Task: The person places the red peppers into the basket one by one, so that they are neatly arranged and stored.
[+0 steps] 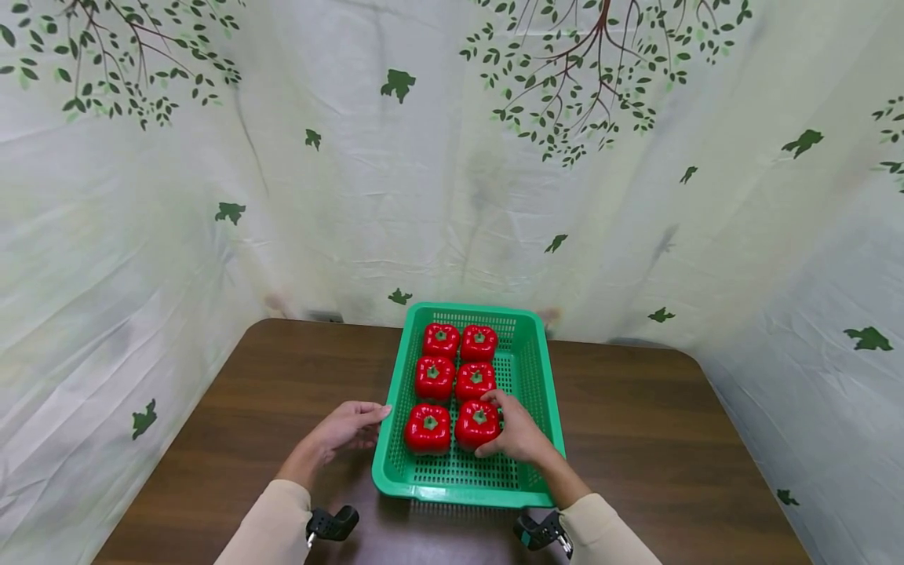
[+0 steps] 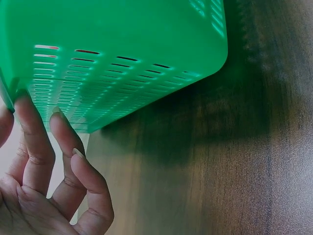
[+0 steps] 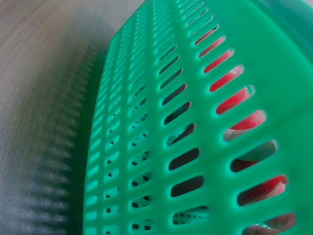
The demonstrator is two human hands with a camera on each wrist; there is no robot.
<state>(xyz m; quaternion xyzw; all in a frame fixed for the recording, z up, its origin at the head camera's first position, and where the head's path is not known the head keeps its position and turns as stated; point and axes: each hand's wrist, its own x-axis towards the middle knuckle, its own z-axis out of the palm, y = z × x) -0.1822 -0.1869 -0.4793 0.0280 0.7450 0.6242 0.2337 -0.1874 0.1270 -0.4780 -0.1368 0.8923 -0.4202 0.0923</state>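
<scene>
Lower centre: right hand [image 1: 519,431] grip holds a red pepper [image 1: 477,424] in the green basket [image 1: 537,369]; left hand [image 1: 348,428], fingers relaxed, touches its side. Likely placing; release next.

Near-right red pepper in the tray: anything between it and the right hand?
No. The right hand is inside the green tray, its fingers wrapped around the near-right red pepper. The other peppers sit left and behind.

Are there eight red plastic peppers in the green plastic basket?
No, the green plastic basket holds six red plastic peppers in two columns of three.
</scene>
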